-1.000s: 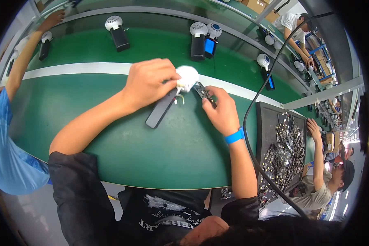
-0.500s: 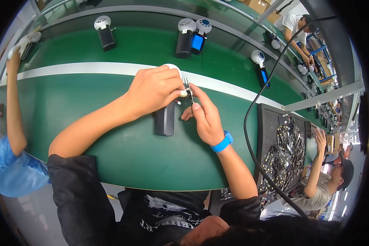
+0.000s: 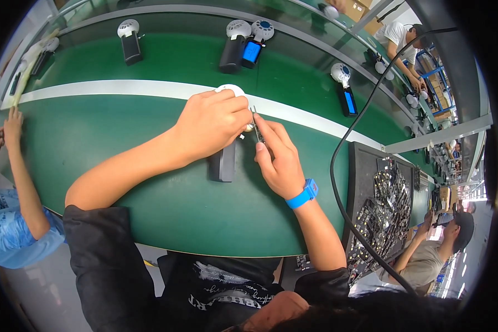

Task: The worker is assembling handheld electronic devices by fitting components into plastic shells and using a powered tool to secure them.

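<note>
My left hand is closed over the neck of a handheld fan, its fingertips pinched against a small pale part beside a circuit board. What they grip is mostly hidden. Below that hand the fan's dark grey handle lies on the green table, and a bit of its white round head shows above the knuckles. Between thumb and fingers, my right hand holds the narrow circuit board, tilted nearly upright. A small white connector sticks out between the hands.
Several similar fans, such as a dark one and one with a blue panel, stand on the green belt beyond a white strip. Right of the table is a black tray of circuit boards. A black cable hangs before it. Co-workers sit either side.
The fans on the belt have shifted left. My right fingers have closed in on the board, nearer my left hand. The left co-worker's hand has drawn back from a fan; the right co-worker's hand has lowered.
</note>
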`<move>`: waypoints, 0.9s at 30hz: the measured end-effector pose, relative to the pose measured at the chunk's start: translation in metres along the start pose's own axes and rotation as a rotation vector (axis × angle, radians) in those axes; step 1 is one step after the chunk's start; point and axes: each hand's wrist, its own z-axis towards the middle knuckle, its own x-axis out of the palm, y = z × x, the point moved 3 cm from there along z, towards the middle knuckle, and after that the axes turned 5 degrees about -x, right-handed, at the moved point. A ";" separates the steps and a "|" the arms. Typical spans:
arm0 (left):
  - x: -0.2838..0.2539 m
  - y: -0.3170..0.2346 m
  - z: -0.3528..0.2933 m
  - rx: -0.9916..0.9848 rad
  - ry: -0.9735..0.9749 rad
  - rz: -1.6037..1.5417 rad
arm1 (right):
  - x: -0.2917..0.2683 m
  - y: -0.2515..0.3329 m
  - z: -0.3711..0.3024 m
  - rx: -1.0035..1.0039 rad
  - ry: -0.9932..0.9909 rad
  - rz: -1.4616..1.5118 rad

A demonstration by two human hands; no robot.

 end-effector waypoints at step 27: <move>-0.069 0.255 -0.023 -1.490 -0.012 -0.380 | -0.007 -0.048 0.002 -0.037 -0.042 0.305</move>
